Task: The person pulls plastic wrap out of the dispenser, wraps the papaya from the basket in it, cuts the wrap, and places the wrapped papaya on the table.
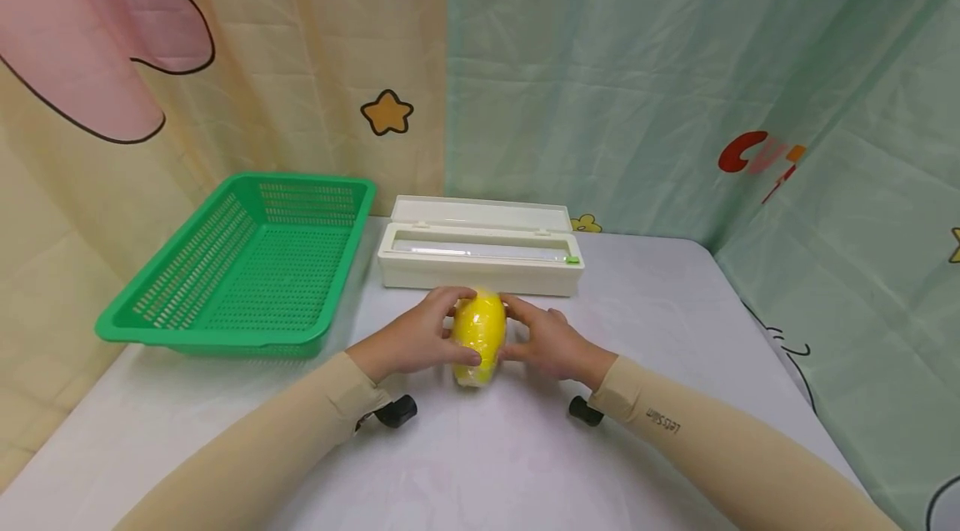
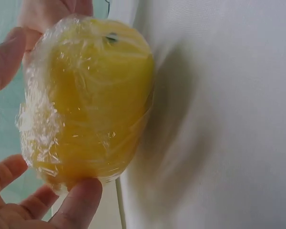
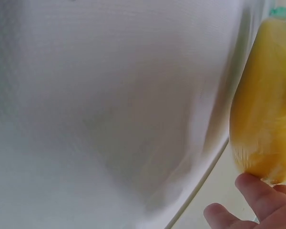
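Observation:
A yellow rounded, oblong object (image 1: 480, 331), fruit-like in shape, stands out in the middle of the head view. Crinkled clear cling film (image 2: 40, 119) covers it, and a small dark mark shows through near one end in the left wrist view. My left hand (image 1: 420, 335) holds its left side, thumb near the close end and fingers toward the far end. From the right, my right hand (image 1: 551, 339) grips it with thumb and fingertips. One right fingertip (image 3: 250, 183) meets the object's end in the right wrist view.
Just beyond the hands sits a white cling film dispenser (image 1: 480, 275), lid raised, with a green slider (image 1: 573, 260) at its right end. A green plastic basket (image 1: 213, 338) stands at the left. White cloth (image 1: 495, 464) covers the table; printed curtains hang behind and at the right.

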`<state>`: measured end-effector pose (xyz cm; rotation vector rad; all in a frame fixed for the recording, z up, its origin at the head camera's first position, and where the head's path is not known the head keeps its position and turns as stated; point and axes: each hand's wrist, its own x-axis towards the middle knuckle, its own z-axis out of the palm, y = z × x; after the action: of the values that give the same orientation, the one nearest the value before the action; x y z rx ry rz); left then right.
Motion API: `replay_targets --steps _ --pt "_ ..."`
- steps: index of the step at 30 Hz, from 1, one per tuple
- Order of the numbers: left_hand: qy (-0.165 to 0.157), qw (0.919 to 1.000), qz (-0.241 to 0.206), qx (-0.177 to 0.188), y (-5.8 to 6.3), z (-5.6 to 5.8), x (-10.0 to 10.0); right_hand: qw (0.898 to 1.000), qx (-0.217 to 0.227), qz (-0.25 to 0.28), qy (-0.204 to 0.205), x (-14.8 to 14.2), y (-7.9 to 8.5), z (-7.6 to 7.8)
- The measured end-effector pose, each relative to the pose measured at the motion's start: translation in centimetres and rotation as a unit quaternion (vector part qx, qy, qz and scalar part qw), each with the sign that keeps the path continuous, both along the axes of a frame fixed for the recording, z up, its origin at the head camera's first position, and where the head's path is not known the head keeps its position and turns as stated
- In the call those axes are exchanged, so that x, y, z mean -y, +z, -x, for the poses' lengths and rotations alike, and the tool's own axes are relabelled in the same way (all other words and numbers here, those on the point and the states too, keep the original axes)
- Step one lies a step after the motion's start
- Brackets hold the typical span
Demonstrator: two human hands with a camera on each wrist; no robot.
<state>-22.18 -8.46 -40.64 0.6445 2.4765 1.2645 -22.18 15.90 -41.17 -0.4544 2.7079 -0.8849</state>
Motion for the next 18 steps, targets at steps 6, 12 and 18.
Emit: replay_targets --steps 6,12,18 --pt "0.004 1.0000 0.002 0.000 -0.2 -0.2 -0.6 0.999 -0.025 0.018 -0.024 0.2 0.5 -0.3" --pt "0.027 0.9994 0.020 -0.010 -0.3 -0.4 -1.1 0.995 -0.018 0.102 -0.012 0.1 0.8 -0.5" --pt "0.040 0.9984 -0.032 0.022 -0.6 -0.3 -0.8 0.983 0.005 0.179 0.033 -0.7 0.6 -0.2"
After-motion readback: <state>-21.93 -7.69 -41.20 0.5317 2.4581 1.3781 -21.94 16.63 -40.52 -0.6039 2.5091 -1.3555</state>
